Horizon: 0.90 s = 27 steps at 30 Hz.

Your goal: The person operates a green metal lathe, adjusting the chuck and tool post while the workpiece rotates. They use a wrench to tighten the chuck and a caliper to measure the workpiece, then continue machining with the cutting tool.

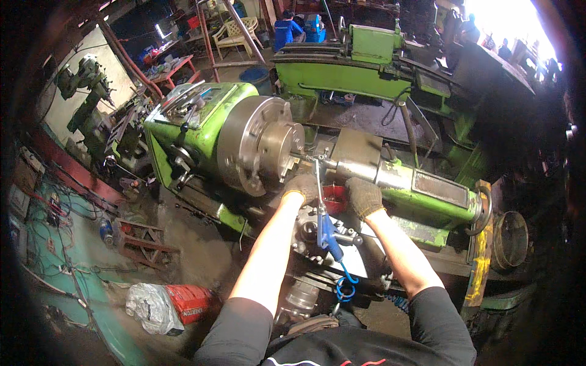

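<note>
My left hand (303, 186), in a dark knitted glove, is just in front of the lathe chuck (274, 149); its fingers are largely hidden. Rounded and closed, my gloved right hand (364, 198) rests close to the tailstock's steel barrel (357, 170). What it grips, if anything, does not show. Between my forearms stands a blue air blow gun (326, 232) with a long metal nozzle and a coiled blue hose (346, 290); neither hand is on it. A red container (334, 198) sits between the two gloves.
The green headstock (201, 122) is at left, the tailstock handwheel (482, 210) at right. Another green lathe (348, 79) stands behind. A red and white sack (174, 308) lies on the floor at lower left. A person in blue (287, 30) sits far back.
</note>
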Each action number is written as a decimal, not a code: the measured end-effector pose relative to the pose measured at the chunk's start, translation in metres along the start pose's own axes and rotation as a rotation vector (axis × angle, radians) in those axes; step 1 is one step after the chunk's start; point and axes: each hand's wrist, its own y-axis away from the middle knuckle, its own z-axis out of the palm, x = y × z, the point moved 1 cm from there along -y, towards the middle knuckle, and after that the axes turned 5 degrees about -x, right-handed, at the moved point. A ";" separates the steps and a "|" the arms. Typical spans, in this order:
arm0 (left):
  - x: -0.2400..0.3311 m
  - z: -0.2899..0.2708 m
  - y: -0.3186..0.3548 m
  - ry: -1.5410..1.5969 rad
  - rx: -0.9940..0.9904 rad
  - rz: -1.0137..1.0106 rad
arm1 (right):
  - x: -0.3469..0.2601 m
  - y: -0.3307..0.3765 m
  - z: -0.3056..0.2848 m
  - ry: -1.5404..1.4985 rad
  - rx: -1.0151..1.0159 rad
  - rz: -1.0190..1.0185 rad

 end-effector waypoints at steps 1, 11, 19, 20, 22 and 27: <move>0.020 -0.012 0.000 0.044 -0.035 -0.097 | 0.004 0.002 -0.005 0.016 -0.008 0.007; 0.032 -0.012 0.007 0.011 0.118 -0.098 | 0.007 0.009 -0.023 0.073 0.008 -0.196; 0.050 -0.023 0.019 -0.122 0.215 -0.001 | -0.006 0.009 -0.048 0.132 -0.082 -0.258; 0.045 -0.019 0.019 -0.096 0.234 -0.028 | -0.012 0.009 -0.052 0.138 -0.121 -0.268; 0.043 -0.018 0.017 -0.051 0.245 -0.046 | -0.011 0.002 -0.031 0.143 -0.145 -0.253; 0.022 -0.010 0.030 0.067 0.086 -0.082 | -0.022 -0.009 0.001 0.111 -0.218 -0.179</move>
